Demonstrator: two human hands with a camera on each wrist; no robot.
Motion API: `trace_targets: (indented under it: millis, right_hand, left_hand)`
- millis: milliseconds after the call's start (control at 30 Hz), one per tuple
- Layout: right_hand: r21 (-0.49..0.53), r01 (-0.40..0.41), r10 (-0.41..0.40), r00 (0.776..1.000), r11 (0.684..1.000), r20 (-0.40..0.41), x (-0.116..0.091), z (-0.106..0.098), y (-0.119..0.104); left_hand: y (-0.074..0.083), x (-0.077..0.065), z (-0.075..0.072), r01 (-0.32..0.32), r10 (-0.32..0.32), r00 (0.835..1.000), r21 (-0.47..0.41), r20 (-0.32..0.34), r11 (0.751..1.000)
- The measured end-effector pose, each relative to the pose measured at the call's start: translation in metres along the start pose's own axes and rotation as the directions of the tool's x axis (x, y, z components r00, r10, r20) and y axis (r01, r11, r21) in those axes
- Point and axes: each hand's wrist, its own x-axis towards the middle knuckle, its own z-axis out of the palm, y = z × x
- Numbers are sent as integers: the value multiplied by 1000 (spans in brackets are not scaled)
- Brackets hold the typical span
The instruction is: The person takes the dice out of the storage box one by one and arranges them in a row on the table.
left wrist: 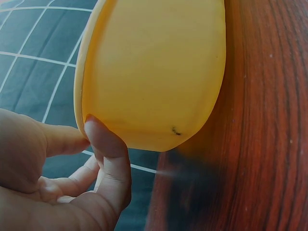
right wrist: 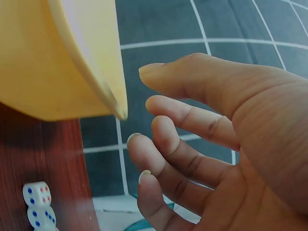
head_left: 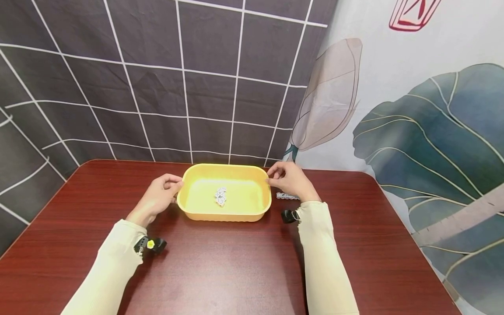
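A yellow rectangular plastic basin (head_left: 224, 216) with rounded corners is on the brown table. Several small white dice (head_left: 221, 197) lie clustered inside it. At the basin's left end, my left hand (head_left: 157, 197) pinches the rim between thumb and index finger; the left wrist view shows this grip up close. My right hand (head_left: 292, 180) is beside the right end. In the right wrist view, a gap separates its loosely bent fingers (right wrist: 192, 163) from the rim, and it holds nothing. A row of white dice (head_left: 287, 196) with red and blue dots sits on the table under the right hand.
The reddish-brown table (head_left: 220, 271) has rounded far corners. Behind it hangs a dark cloth (head_left: 153, 87) with a white grid, and to the right a white cloth (head_left: 393, 144) with large leaf prints. Each wrist wears a black strap.
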Motion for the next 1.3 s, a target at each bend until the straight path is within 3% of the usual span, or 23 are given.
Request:
trace_targets:
  millis: [733,1300]
  right_hand:
    - [-23,70,-69,997,997,37,8,40,-38]
    - [-49,111,-108,992,993,66,14,84,-47]
  left_hand:
    - [0,0,0,-3,3,1000,-5,-1,1000]
    - [-1,1,0,-2,2,1000,-31,-2,1000]
